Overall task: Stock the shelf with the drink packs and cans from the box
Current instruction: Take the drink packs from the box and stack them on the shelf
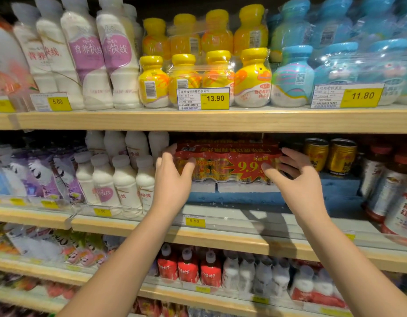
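Red drink pack (227, 163) is touched at its ends by the left hand (172, 177) and right hand (298, 177), fingers spread wide, nothing clasped, above the wooden shelf (220, 236).

So the drink pack (227, 163) sits up on a raised block (232, 197) on the middle shelf (220, 236), bottles (120, 179) just left of it, two cans (341, 156) just right. Left hand (172, 177) is at one end, right hand (296, 177) at the other.
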Demonstrator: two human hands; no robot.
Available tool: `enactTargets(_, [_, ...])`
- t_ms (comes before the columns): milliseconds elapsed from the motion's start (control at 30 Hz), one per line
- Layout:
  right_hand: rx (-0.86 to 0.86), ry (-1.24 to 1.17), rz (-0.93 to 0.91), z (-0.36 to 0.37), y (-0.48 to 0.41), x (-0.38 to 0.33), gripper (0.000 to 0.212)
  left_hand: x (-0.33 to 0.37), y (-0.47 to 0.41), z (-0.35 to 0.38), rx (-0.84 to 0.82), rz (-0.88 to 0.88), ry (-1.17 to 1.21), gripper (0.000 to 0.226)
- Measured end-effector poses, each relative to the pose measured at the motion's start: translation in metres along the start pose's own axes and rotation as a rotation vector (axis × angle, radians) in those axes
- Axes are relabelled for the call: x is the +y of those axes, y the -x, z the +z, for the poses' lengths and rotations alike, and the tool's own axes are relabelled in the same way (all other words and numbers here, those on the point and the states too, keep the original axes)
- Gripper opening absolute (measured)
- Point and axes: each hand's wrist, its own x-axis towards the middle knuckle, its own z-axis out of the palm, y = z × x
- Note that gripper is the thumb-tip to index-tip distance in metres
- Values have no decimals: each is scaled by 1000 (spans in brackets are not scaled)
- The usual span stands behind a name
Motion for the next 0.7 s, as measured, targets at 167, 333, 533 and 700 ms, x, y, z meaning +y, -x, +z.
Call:
enactTargets(167, [-10,45,-56,-1,44,-19,61,-9,29,-20,-58,75,186,60])
enactTargets(333, [-28,56,-72,2,102,-37,60,-23,61,-50,-97,151,290,55])
enactTargets(533, [-31,75,-34,22,178,-49,65,-53,99,-94,-185,196,387,50])
enactTargets(700, [-38,134,14,37,245,-43,66,-98,133,-126,-290,194,401,54])
